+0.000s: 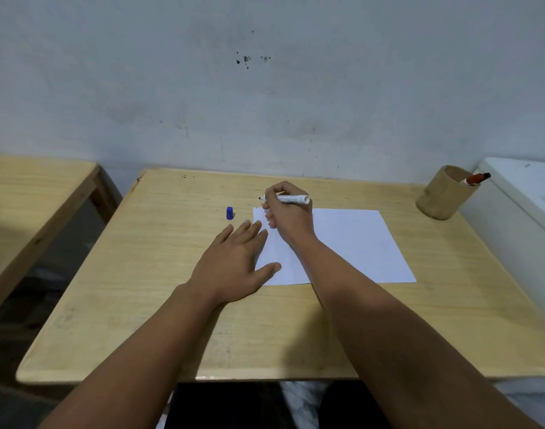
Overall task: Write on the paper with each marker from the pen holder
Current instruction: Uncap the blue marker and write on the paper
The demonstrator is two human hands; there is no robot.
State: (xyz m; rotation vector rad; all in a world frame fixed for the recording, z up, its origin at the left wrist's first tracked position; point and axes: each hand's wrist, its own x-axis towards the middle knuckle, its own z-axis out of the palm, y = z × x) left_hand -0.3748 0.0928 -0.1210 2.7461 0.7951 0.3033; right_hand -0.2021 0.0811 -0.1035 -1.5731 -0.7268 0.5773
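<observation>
Both forearms reach in from the bottom of the head view, crossing the near edge of the wooden worktop (147,320) toward its middle. Farther out, the left hand (234,261) lies flat and spread, palm down, its thumb and fingertips overlapping the left edge of the paper (358,243); it grips nothing and seems only to pin the sheet. Beyond it, the right hand (288,218) is curled closed around the uncapped marker (291,199), held in a writing grip. The marker's long axis runs nearly level across the view, dark tip pointing left and blunt end right, with the tip hanging just past the paper's far-left corner, over bare wood and not clearly touching anything.

That is the relation the coming move turns on: the sheet lies just right of and nearer than the tip, so the right hand probably needs to draw back a little and tilt the tip down onto the page. No ink shows on the paper, which looks blank.

A blue cap (229,213) stands on the wood just left of the paper, near the left fingertips. Well apart at the far right corner sits the pen holder (441,196), with a red marker (477,178) leaning out of it, nearer to the right arm.
</observation>
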